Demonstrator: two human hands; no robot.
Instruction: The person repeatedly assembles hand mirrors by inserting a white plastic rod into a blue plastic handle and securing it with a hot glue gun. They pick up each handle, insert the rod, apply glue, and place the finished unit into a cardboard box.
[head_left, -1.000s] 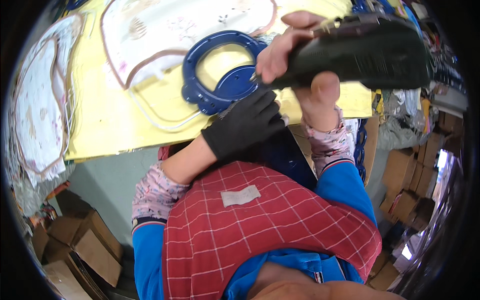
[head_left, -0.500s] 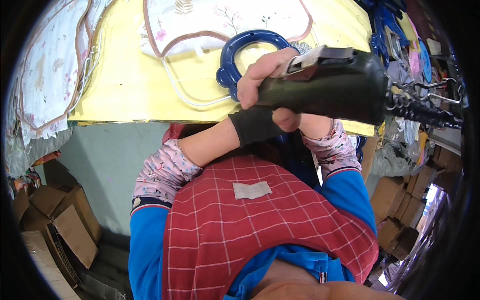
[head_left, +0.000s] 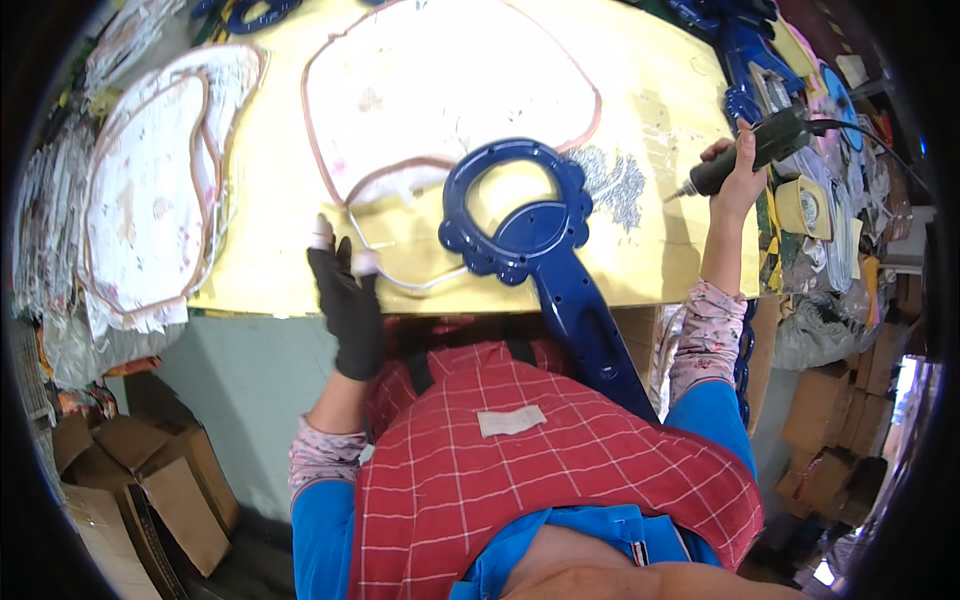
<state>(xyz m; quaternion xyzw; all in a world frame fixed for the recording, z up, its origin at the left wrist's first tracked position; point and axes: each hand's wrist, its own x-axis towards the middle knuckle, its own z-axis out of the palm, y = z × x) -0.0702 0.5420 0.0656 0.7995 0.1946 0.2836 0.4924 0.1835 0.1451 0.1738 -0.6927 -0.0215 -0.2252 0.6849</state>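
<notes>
As fingers (head_left: 745,148) clasp screwdriver (head_left: 780,138), scalloped plastic ring (head_left: 458,197)

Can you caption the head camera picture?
A blue frame between a gloved left hand and a right hand holding a power tool.

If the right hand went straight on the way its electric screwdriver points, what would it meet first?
Probably the blue scalloped ring-and-handle part, on its right edge; how high the screwdriver bit sits above the yellow tabletop is unclear, so it might pass over.
</notes>
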